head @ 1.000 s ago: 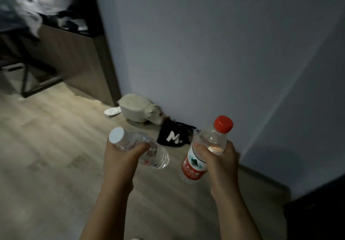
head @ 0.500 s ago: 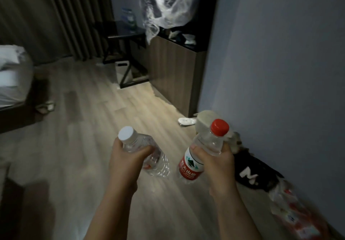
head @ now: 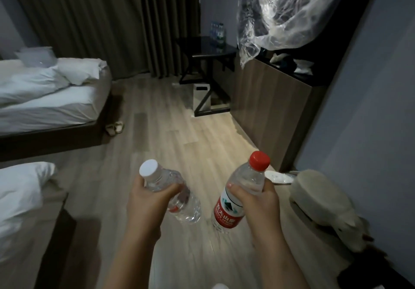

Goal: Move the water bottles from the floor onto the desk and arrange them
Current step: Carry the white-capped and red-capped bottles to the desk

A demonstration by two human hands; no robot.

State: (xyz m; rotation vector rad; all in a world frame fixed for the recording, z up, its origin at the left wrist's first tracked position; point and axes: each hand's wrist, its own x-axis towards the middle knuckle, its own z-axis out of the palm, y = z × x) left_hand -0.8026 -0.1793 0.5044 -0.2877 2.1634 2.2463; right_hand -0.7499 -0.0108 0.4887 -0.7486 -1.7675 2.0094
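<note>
My left hand [head: 149, 201] grips a clear water bottle with a white cap [head: 157, 177], tilted with its base pointing down and right. My right hand [head: 256, 201] holds a clear bottle with a red cap and red label [head: 246, 177], nearly upright. Both bottles are in the air above the wooden floor. Far ahead, a dark desk [head: 213, 51] stands by the curtains, with several water bottles [head: 217, 33] on its top.
Two beds with white bedding sit on the left [head: 45, 100]. A wooden cabinet [head: 269, 106] lines the right wall, with clear plastic wrap [head: 285, 12] hanging above it. A cream bag [head: 321, 199] lies on the floor at the right. Slippers [head: 114, 127] lie by the far bed.
The view has swung left from the wall corner toward the room; the beds, curtains and desk have come into sight. Both hands still hold their bottles in the same way.
</note>
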